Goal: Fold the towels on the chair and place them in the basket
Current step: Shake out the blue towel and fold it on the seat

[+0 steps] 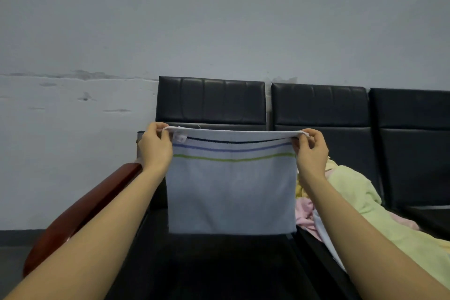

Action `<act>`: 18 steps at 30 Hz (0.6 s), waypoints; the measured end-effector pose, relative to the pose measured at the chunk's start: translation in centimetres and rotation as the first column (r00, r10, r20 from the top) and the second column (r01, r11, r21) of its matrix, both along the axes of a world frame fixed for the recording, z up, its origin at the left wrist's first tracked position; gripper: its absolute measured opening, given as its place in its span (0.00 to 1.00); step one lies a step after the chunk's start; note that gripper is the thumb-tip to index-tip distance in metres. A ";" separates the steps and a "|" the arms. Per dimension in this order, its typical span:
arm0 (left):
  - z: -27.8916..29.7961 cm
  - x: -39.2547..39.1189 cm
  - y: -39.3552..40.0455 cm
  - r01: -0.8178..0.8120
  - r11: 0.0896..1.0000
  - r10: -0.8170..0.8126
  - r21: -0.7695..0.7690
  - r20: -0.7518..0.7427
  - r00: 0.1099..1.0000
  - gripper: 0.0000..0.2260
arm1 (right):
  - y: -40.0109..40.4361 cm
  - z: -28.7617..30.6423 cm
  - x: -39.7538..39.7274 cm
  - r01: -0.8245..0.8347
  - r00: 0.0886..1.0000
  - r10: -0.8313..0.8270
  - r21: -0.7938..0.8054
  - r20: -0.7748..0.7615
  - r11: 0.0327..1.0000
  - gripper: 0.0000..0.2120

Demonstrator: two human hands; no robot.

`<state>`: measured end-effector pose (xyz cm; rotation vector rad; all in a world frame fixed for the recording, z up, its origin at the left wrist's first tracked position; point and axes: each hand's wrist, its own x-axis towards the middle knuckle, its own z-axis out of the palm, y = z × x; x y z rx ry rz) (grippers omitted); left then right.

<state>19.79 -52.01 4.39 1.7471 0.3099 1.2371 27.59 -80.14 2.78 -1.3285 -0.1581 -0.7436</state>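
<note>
A light blue towel (231, 190) with dark, blue and green stripes near its top hangs in the air over a black chair seat (219, 263). My left hand (154, 147) pinches its top left corner, beside a small white label. My right hand (310, 150) pinches the top right corner. The towel hangs flat between them, its top edge doubled over. A pile of towels lies on the seat to the right, a yellow-green one (360, 192) on top and a pink one (304, 217) beneath. No basket is in view.
Black padded chairs (321, 105) stand in a row against a pale grey wall (219, 19). A reddish-brown wooden armrest (82, 212) runs along the left side of the near chair, under my left forearm.
</note>
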 end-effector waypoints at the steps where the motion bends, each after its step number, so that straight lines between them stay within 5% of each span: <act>1: -0.4 -0.4 -0.3 0.001 1.000 -0.001 0.000 0.032 0.999 0.06 | 0.0 -0.2 -0.2 -0.008 1.000 0.008 0.013 0.018 1.000 0.05; 6: -5.9 -2.6 -1.0 0.013 0.999 -0.011 -0.033 0.065 0.998 0.06 | -0.3 -4.6 -1.2 -0.040 0.999 0.040 0.014 -0.004 0.999 0.09; 18: -17.7 -7.4 -2.1 -0.143 0.989 0.122 -0.050 -0.295 0.948 0.04 | -1.7 -16.8 -6.8 0.116 0.966 -0.175 -0.286 -0.191 0.951 0.05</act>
